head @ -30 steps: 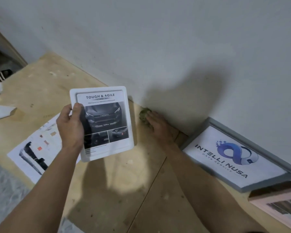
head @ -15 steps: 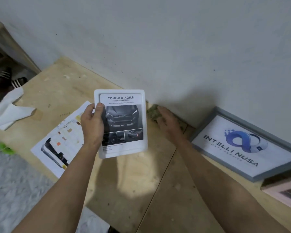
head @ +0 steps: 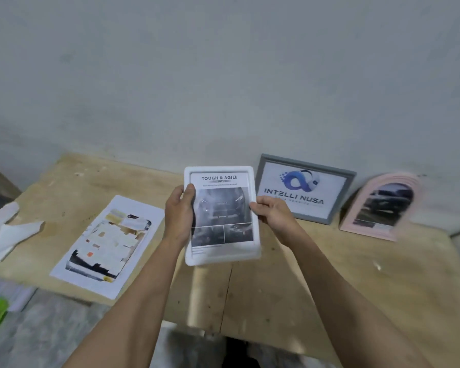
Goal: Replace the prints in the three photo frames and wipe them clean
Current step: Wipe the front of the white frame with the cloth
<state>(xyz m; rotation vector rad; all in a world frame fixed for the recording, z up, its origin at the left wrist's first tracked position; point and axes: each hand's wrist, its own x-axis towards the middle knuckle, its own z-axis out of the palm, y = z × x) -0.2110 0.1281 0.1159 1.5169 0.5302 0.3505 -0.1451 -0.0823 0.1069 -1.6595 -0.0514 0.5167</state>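
— Closest to us, above the tabletop (head: 290,282), the left hand (head: 179,217) and right hand (head: 272,215) both grip the white frame (head: 222,254), fingers curled on its two side edges. It holds a car print already.

— So how much is done, you think?

— All three seem filled: the grey frame (head: 305,191) and the pink arched frame (head: 381,205) lean on the wall behind. One loose print (head: 109,243) lies flat at left, a white cloth (head: 3,235) further left. If they are wiped, I cannot tell.
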